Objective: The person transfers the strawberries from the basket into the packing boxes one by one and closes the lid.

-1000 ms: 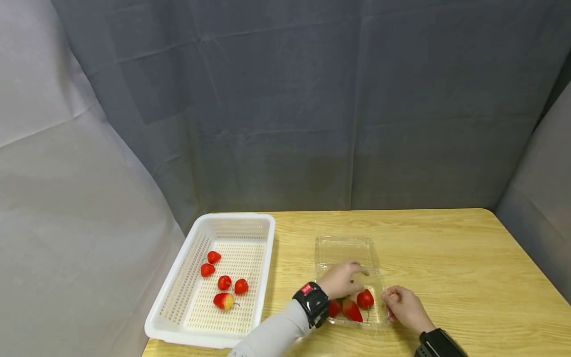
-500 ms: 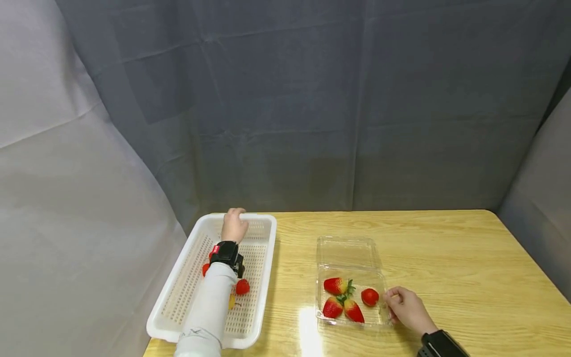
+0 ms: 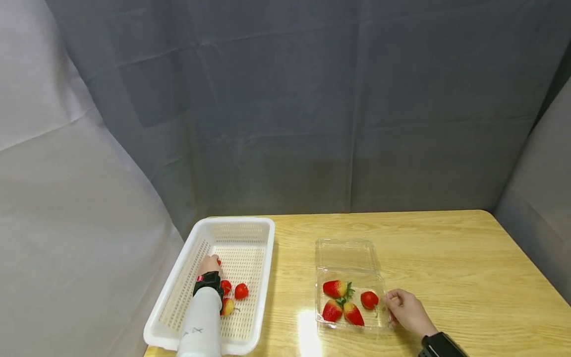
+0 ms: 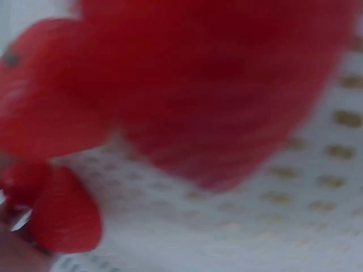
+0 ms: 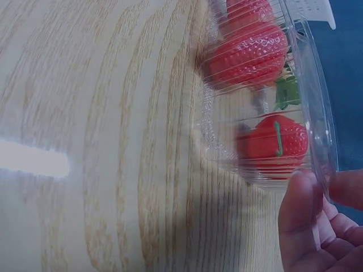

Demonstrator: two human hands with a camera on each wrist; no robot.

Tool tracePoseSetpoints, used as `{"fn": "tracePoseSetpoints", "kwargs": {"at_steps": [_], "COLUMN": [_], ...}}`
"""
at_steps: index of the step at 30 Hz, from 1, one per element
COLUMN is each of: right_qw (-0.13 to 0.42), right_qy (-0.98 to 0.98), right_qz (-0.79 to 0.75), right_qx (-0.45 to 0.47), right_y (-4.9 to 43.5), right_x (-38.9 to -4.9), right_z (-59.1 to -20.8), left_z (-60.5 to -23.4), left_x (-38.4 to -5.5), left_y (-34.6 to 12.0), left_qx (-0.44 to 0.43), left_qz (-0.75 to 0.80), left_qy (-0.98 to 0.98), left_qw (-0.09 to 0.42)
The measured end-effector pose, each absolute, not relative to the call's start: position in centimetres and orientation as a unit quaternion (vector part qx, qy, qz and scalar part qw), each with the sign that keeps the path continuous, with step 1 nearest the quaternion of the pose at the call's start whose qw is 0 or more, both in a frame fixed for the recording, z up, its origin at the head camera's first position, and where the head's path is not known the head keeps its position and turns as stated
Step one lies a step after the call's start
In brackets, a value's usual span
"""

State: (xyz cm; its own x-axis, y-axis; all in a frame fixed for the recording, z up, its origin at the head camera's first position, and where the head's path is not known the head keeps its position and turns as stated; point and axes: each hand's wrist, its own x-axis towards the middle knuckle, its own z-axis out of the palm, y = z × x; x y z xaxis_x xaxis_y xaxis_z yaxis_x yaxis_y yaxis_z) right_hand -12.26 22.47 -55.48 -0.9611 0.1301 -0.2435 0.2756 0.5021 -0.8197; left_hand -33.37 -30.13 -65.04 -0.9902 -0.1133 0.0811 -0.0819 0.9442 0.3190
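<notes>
My left hand (image 3: 208, 265) reaches down into the white basket (image 3: 265, 277), over its left side. A small red strawberry (image 3: 219, 262) shows beside its fingertips. In the left wrist view a red strawberry (image 4: 65, 211) lies against the fingers, and a large blurred one (image 4: 227, 85) fills the top; whether the fingers grip one is unclear. My right hand (image 3: 408, 310) pinches the right rim of an open clear plastic clamshell box (image 5: 315, 107) between thumb and finger. Inside sit leafy strawberries (image 3: 332, 311) and a small round red fruit with a stem (image 3: 369, 300).
Two small red fruits (image 3: 241, 291) and a red-yellow fruit (image 3: 228, 307) with a stem lie in the basket right of the left forearm. The box's lid (image 3: 345, 254) is folded back on the wooden table (image 3: 464, 263). A grey cloth (image 3: 285, 109) hangs behind.
My left hand has left the clamshell box, crossed to the basket's far end, then drawn back and down onto the fruits at the left. My right hand stays at the box's rim.
</notes>
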Motion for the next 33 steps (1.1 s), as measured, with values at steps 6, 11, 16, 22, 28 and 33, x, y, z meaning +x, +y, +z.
{"fn": "tracePoseSetpoints", "kwargs": {"at_steps": [6, 11, 16, 22, 28, 33], "right_qw": [0.077, 0.078, 0.076, 0.079, 0.080, 0.078], "right_qy": [0.865, 0.864, 0.864, 0.865, 0.864, 0.862], "right_qz": [-0.481, -0.483, -0.484, -0.482, -0.483, -0.487], "right_qx": [0.115, 0.118, 0.113, 0.118, 0.117, 0.116], "right_y": [22.5, 22.4, 22.6, 22.6, 22.5, 22.5], "right_x": [-12.2, -12.3, -12.3, -12.3, -12.3, -12.4], "right_z": [-55.3, -55.4, -55.3, -55.2, -55.2, -55.2], "left_z": [-58.1, -55.7, -51.8, -45.5, -42.3, -43.8], "left_x": [-28.7, -29.0, -30.7, -30.6, -27.0, -23.3], "left_y": [-26.2, -24.8, -21.4, -13.5, -4.4, 1.7], "left_qx": [0.051, 0.049, 0.022, -0.113, -0.279, -0.390], "left_qz": [-0.148, -0.190, -0.266, -0.285, -0.241, -0.171], "left_qy": [-0.986, -0.973, -0.929, -0.890, -0.882, -0.882], "left_qw": [0.057, 0.118, 0.257, 0.337, 0.294, 0.202]}}
